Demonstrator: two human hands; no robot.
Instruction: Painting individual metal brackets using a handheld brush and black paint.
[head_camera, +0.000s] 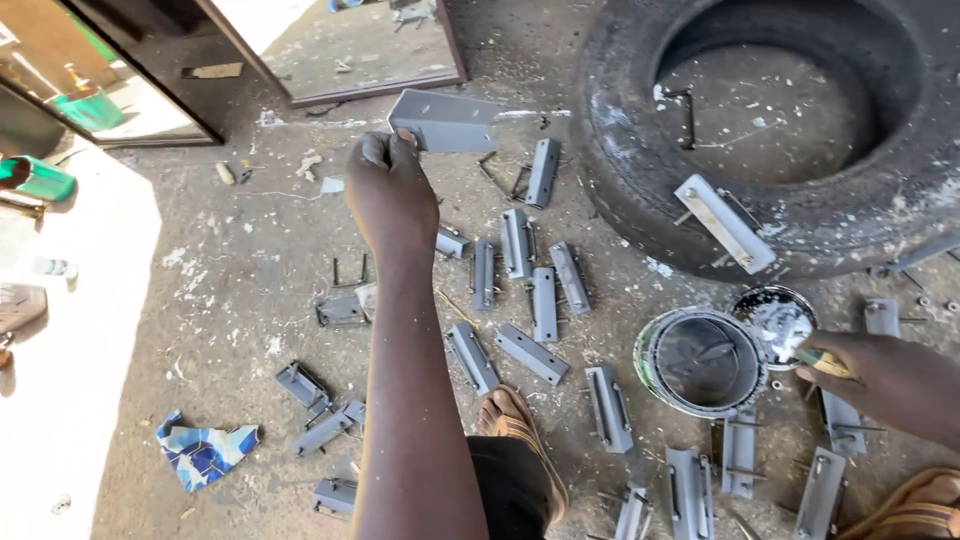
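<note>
one arm outstretched, left hand (385, 185) pinching bracket (445, 122)

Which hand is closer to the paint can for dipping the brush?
The right hand. It holds the brush right beside the paint can and its lid. The left hand is stretched far away, holding up a grey bracket.

The right hand (885, 380) closes over a green-handled tool (822, 362), hiding all but its tip, and the wrist runs off the right edge. Left-hand (388, 185) fingertips cover the near corner of the grey bracket (447, 122). Beyond that grip, the tyre (780, 215) is cut by the top edge.
</note>
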